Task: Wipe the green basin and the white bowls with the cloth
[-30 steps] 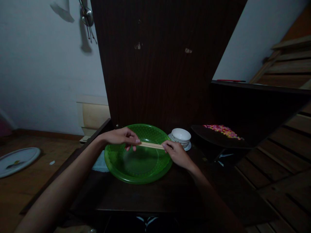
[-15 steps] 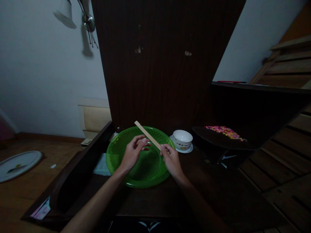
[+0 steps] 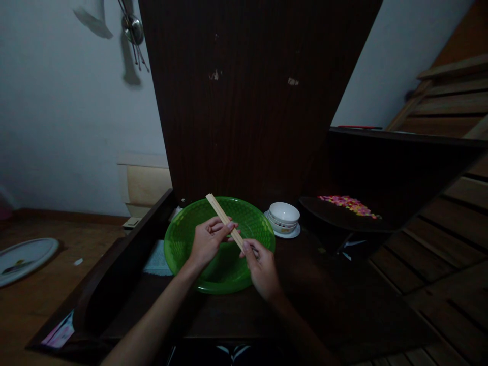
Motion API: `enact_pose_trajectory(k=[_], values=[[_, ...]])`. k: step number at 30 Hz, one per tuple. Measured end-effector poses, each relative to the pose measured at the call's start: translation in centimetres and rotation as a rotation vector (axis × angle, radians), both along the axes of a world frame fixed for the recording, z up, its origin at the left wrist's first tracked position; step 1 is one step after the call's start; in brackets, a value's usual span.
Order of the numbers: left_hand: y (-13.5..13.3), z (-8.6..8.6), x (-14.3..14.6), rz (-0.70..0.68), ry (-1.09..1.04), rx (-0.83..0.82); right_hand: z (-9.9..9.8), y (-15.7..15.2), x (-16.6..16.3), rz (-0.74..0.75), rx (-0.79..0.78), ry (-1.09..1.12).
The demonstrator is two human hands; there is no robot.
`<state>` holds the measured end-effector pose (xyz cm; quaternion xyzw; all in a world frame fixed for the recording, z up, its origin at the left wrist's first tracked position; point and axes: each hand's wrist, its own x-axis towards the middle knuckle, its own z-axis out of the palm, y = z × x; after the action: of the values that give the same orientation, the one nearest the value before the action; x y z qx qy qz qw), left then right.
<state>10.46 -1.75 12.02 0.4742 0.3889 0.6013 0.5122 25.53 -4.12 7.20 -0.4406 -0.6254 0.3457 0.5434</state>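
Note:
A pair of pale wooden chopsticks [image 3: 219, 213] slants up to the left over a round green plastic basket [image 3: 179, 244] on a dark table. My right hand [image 3: 260, 268] pinches their lower end. My left hand [image 3: 209, 239] has its fingers closed round their middle. Both hands hover above the basket's middle.
Stacked white bowls on a saucer [image 3: 284, 217] stand right of the basket. A dark tray with colourful small pieces [image 3: 348, 205] lies further right. A folded pale cloth [image 3: 157, 258] sits left of the basket. A dark wooden panel [image 3: 251, 96] rises behind. A white plate [image 3: 23, 253] lies on the floor at left.
The chopsticks went from lying level between both hands to slanting up-left. My left hand let go, came round from below and took hold of their middle. Both hands drew slightly nearer me.

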Motion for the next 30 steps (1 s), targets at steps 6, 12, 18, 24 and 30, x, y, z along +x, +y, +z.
enact_pose_trajectory(k=[6, 12, 18, 24, 30], values=[[0.2, 0.2, -0.9, -0.059, 0.012, -0.019, -0.1, -0.8, 0.4, 0.102, -0.123, 0.094], [0.3, 0.1, -0.9, -0.08, 0.03, -0.027, -0.6, -1.0, 0.5, 0.117, -0.133, 0.077], [0.5, 0.0, -0.7, -0.097, 0.025, -0.035, -0.9, -0.9, 0.9, 0.142, -0.076, -0.013], [0.7, -0.3, -0.1, -0.162, 0.077, -0.062, -0.6, -0.6, 1.7, 0.084, -0.041, -0.011], [-0.8, -1.4, -0.3, -0.327, 0.613, 0.05, 0.2, 0.8, 5.5, -0.085, -0.016, 0.051]])
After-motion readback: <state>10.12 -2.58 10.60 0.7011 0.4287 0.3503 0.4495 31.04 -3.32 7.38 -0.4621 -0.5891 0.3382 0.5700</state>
